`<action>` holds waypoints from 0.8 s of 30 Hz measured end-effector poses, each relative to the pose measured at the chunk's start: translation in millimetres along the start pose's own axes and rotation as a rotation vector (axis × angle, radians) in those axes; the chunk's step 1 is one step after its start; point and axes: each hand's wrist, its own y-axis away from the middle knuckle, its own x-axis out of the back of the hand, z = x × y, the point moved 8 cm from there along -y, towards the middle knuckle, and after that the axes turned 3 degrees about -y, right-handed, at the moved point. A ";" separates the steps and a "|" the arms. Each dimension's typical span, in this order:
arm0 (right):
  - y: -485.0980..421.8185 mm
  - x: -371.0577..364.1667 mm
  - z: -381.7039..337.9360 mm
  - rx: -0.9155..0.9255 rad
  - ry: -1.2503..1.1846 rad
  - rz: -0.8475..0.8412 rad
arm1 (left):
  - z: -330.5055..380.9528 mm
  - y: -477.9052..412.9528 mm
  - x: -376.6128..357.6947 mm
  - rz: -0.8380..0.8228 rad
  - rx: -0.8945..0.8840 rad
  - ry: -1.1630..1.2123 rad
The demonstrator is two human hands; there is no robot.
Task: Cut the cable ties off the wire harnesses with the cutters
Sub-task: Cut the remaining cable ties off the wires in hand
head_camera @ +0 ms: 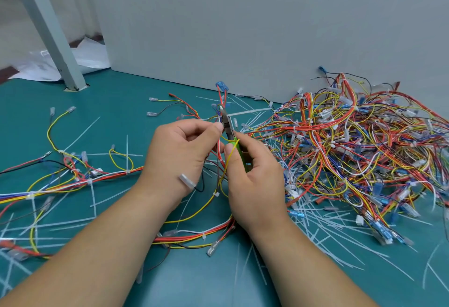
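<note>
My right hand [255, 175] grips green-handled cutters [228, 128], whose metal jaws point up and away at the centre of the view. My left hand [179, 153] pinches a wire harness [222, 158] of red, yellow and brown wires right beside the jaws. The harness hangs down between both hands and runs onto the green mat [121, 102]; a white cable tie [215, 194] sits on its yellow wire below my hands. Whether the jaws touch a tie is hidden by my fingers.
A big tangled pile of harnesses [359, 151] lies at the right against the grey wall [243, 27]. More harnesses [73, 175] sprawl at the left. Cut white ties [328, 224] litter the mat. A grey post [48, 27] stands at the back left.
</note>
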 end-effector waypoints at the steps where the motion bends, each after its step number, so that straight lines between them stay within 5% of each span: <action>1: 0.5 -0.6 -0.3 0.007 0.001 -0.007 | 2.8 0.7 0.3 0.003 -0.034 -0.034; 24: -2.1 -2.4 9.0 -0.096 -0.175 -0.019 | -9.8 -0.8 -8.4 -0.072 -0.054 -0.073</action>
